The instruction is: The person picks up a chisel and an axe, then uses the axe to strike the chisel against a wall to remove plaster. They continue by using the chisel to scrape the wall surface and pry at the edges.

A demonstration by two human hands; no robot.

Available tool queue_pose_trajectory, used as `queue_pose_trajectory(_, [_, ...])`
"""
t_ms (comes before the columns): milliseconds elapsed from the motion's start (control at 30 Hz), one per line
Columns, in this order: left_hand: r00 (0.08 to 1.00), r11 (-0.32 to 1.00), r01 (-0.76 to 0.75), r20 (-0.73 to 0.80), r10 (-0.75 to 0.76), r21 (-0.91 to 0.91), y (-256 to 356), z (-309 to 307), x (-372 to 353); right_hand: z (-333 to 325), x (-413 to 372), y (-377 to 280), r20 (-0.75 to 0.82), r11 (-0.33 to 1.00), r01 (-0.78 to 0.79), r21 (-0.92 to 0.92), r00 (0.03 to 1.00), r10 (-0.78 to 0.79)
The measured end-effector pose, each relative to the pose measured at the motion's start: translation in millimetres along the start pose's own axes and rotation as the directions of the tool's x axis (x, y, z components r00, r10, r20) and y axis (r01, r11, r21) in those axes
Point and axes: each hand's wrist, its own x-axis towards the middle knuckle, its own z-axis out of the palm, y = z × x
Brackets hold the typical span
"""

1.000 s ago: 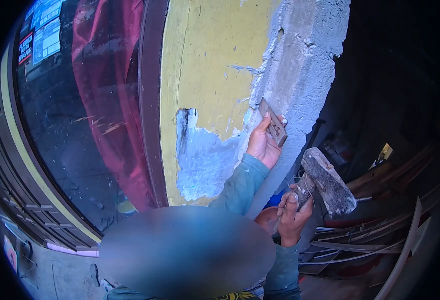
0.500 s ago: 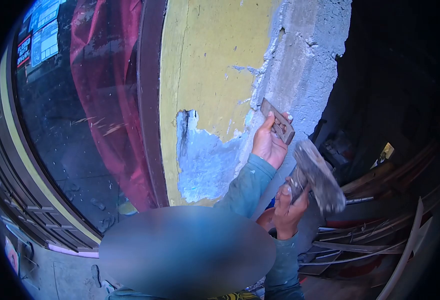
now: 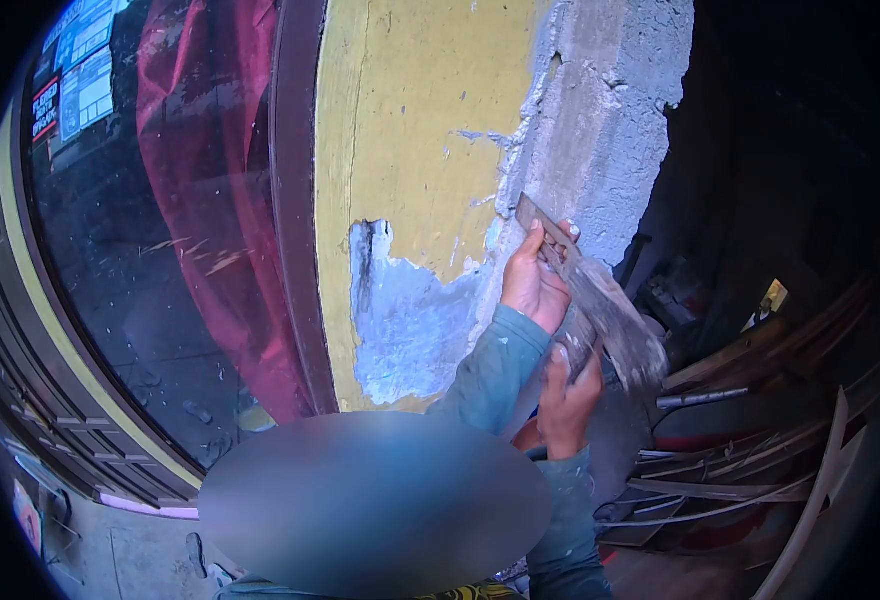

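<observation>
My left hand (image 3: 532, 288) grips a flat, brownish blade (image 3: 530, 210) with a cut-out in it. The blade's upper end rests at the ragged edge of the yellow-painted wall (image 3: 425, 120), beside the bare grey concrete (image 3: 610, 130). Lower right, my right hand (image 3: 568, 408) is closed around the handle of a worn wooden mallet (image 3: 622, 325). The mallet's head overlaps the blade's lower end in view and appears to meet it. Part of the blade and my left fingers are hidden behind the head.
A grey patch (image 3: 420, 310) shows where paint has come off. To the left are a window (image 3: 110, 250) with a red curtain (image 3: 200, 150) and a brown frame (image 3: 295, 200). Wooden strips (image 3: 730, 490) lie piled at lower right. A blurred oval covers the bottom middle.
The mallet has swung up and left onto the blade's lower end, my right hand moving with it. My left hand and the blade stay nearly in place.
</observation>
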Motion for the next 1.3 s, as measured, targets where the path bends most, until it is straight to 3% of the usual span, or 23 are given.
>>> queue_pose_trajectory(67, [0.997, 1.0, -0.016, -0.069, 0.015, -0.007, -3.5, 3.8, 1.2, -0.3, 19.3, -0.8, 0.079, 0.951, 0.042, -0.307, 0.997, -0.019])
queue_pose_trajectory(133, [0.989, 0.999, -0.031, -0.146, 0.03, -0.009, -3.3, 2.9, 0.3, -6.2, 11.2, -13.6, 0.077, 0.965, -0.007, -0.264, 0.997, 0.028])
queue_pose_trajectory(200, [0.99, 1.0, -0.028, -0.142, 0.026, -0.009, -2.0, 2.8, 5.2, -7.7, 6.4, -23.3, 0.025, 0.994, -0.052, -0.092, 0.998, 0.054])
queue_pose_trajectory(233, [0.989, 1.0, -0.029, -0.144, 0.028, -0.008, -1.0, 2.4, 5.5, 1.3, 6.0, -38.4, -0.032, 0.985, -0.069, 0.161, 0.997, 0.075])
queue_pose_trajectory(333, [0.994, 0.999, -0.032, -0.108, 0.031, -0.009, -1.4, -1.4, 2.6, 10.1, 1.7, -15.3, -0.03, 0.991, -0.029, 0.129, 0.999, 0.034])
queue_pose_trajectory(367, [1.0, 1.0, 0.007, -0.023, -0.007, -0.014, 1.0, -3.8, 2.7, 14.3, 17.9, 2.2, -0.009, 0.924, 0.167, -0.343, 0.983, -0.181])
queue_pose_trajectory(400, [0.997, 0.999, 0.047, 0.062, -0.046, -0.014, 1.9, -5.5, 2.2, 8.2, 12.9, 1.0, -0.011, 0.924, 0.166, -0.345, 0.984, -0.18])
queue_pose_trajectory(467, [1.0, 1.0, 0.007, -0.015, -0.007, -0.011, 0.2, 0.2, 8.8, 4.4, 21.5, -29.9, 0.072, 0.974, -0.223, -0.046, 0.972, 0.225])
queue_pose_trajectory(500, [0.993, 1.0, -0.024, -0.117, 0.023, -0.005, -1.9, -1.1, 7.5, 3.9, 14.1, -27.6, 0.022, 0.973, -0.232, 0.015, 0.972, 0.232])
queue_pose_trajectory(533, [0.993, 1.0, -0.023, -0.115, 0.022, -0.005, -2.4, 0.4, 7.3, 2.7, 8.3, -22.9, 0.02, 0.973, -0.231, 0.015, 0.973, 0.231])
queue_pose_trajectory(600, [0.992, 0.997, -0.069, -0.106, 0.072, 0.027, -2.6, 1.7, 5.4, 3.4, -3.2, -8.6, -0.014, 0.964, -0.115, 0.238, 0.992, 0.122])
queue_pose_trajectory(633, [0.991, 0.998, -0.063, -0.115, 0.066, 0.03, -2.3, 0.3, 3.4, 3.3, -4.9, 8.7, 0.015, 0.992, -0.113, -0.062, 0.993, 0.114])
queue_pose_trajectory(733, [0.998, 1.0, 0.0, -0.059, -0.001, -0.018, -1.5, 3.6, 6.8, 4.9, 24.8, -16.8, 0.082, 0.985, -0.037, -0.171, 0.995, 0.052])
queue_pose_trajectory(767, [0.999, 1.0, -0.011, -0.042, 0.01, -0.009, 0.1, 3.6, 8.8, 1.6, 21.5, -21.5, 0.104, 0.975, -0.207, -0.085, 0.971, 0.215])
queue_pose_trajectory(833, [0.999, 1.0, -0.003, -0.042, 0.003, 0.004, -2.3, -1.1, 1.6, 0.1, 10.5, -13.9, 0.085, 0.983, -0.146, -0.108, 0.984, 0.156])
queue_pose_trajectory(867, [0.995, 0.998, -0.007, -0.094, 0.013, 0.065, -1.5, -1.2, -0.4, 0.5, 10.2, -12.1, 0.07, 0.989, -0.066, -0.133, 0.995, 0.075])
queue_pose_trajectory(900, [0.989, 0.992, -0.01, -0.148, 0.029, 0.129, 0.9, -3.0, -3.8, 0.0, 1.2, -17.7, 0.058, 0.986, -0.168, -0.02, 0.984, 0.169])
queue_pose_trajectory(933, [0.988, 0.991, -0.012, -0.151, 0.033, 0.134, 4.8, -5.8, -12.9, -0.1, -4.1, -24.5, 0.059, 0.985, -0.17, -0.014, 0.984, 0.171])
queue_pose_trajectory(1000, [0.997, 0.873, -0.023, -0.054, 0.057, 0.486, 12.2, -10.0, -39.3, -3.1, -11.8, -30.5, 0.104, 0.933, -0.334, 0.135, 0.941, 0.322])
queue_pose_trajectory(1067, [0.996, 0.838, -0.018, -0.059, 0.06, 0.545, 27.8, -1.2, -55.8, -7.7, -14.9, -27.1, 0.115, 0.934, -0.328, 0.138, 0.942, 0.314])
queue_pose_trajectory(1133, [0.993, 0.505, 0.057, -0.101, 0.061, 0.861, 55.1, 10.1, -69.8, -11.8, -18.2, -19.2, 0.149, 0.968, -0.252, -0.007, 0.957, 0.25])
queue_pose_trajectory(1267, [0.994, 0.498, 0.096, -0.105, -0.009, 0.862, 97.9, 2.7, -54.1, -3.6, -48.3, 2.6, 0.207, 0.972, -0.227, -0.056, 0.95, 0.234])
queue_pose_trajectory(1300, [0.991, 0.499, 0.128, -0.13, -0.031, 0.857, 104.5, 0.8, -48.5, -1.8, -56.8, 3.3, 0.268, 0.958, -0.288, -0.006, 0.922, 0.279])
